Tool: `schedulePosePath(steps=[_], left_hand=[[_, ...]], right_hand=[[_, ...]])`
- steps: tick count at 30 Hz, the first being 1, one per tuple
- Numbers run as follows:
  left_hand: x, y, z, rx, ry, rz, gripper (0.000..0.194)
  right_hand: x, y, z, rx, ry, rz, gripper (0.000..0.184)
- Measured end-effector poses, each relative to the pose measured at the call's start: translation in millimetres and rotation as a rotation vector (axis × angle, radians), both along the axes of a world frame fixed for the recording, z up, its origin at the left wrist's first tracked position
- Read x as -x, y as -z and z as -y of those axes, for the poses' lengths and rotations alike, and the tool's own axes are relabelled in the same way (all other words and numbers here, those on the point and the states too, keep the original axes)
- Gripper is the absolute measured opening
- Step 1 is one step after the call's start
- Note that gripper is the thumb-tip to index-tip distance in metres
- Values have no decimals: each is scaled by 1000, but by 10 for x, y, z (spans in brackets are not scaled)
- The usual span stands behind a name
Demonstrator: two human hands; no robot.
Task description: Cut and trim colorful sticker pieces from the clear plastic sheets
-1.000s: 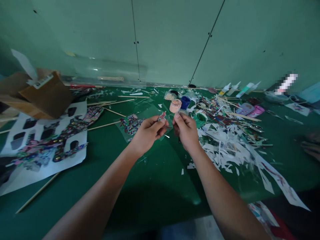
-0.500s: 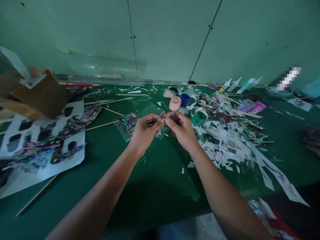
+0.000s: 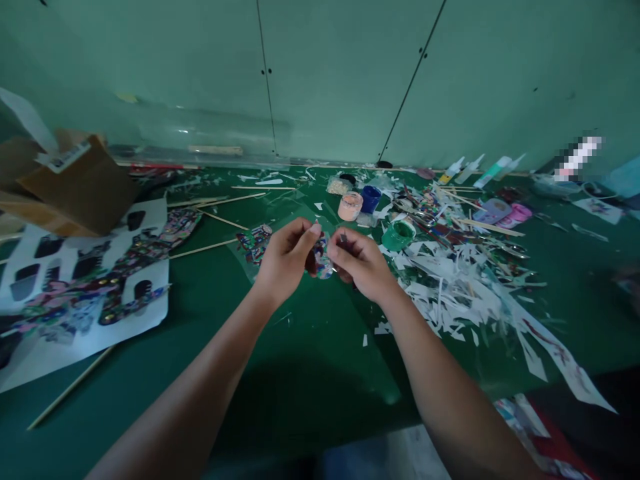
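Observation:
My left hand [image 3: 286, 259] is closed, thumb against the bent fingers, in the middle of the table. Whatever is in that pinch is too small or hidden to name. My right hand [image 3: 364, 263] is curled around a thin, dark, metal-looking tool [image 3: 343, 238], mostly covered by the fingers. In the gap between the hands shows a small multicoloured patterned piece [image 3: 324, 257]; I cannot tell whether it is held or lies on the film. Behind the left hand, more patterned pieces [image 3: 251, 244] lie on clear film.
White paper scraps [image 3: 440, 287] are heaped right of my hands. An open green paint jar [image 3: 399, 235], a peach jar [image 3: 350, 207] and a blue jar [image 3: 371, 199] stand behind. Printed sheets [image 3: 150, 320], wooden sticks [image 3: 75, 387] and a cardboard box [image 3: 75, 193] are at left.
My hands have moved apart from a touching pinch, leaving a small gap. The left thumb and fingers have risen slightly, and the patterned piece between the hands shows more.

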State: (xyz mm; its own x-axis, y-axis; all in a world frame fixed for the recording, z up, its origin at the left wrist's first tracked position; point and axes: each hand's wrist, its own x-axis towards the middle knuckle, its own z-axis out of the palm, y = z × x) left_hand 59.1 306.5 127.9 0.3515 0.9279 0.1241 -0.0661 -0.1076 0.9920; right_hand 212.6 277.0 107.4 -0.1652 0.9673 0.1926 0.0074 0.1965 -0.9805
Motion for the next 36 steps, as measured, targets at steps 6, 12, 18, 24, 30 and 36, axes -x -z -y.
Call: schedulePosePath(steps=[6,12,18,24,30,36], left_hand=[[22,-35,10,-182,54,-127,30],[38,-38,0,-173,121,-169,33],[38,-24,-8,-168,129,-153,33],[40,-13,-13,-167,133,-125,33],[34,-23,-5,-154,147,-116,34],[43,-43,0,-153,181,-133,34]], right_hand=[[103,-13,35,-51,64,-33,28],[113,-24,37,-89,97,-81,28],[106,-31,41,-74,93,-132,27],[94,-50,42,-64,88,-118,30],[70,-74,48,-61,71,-97,30],[49,-43,64,-55,41,-66,35]])
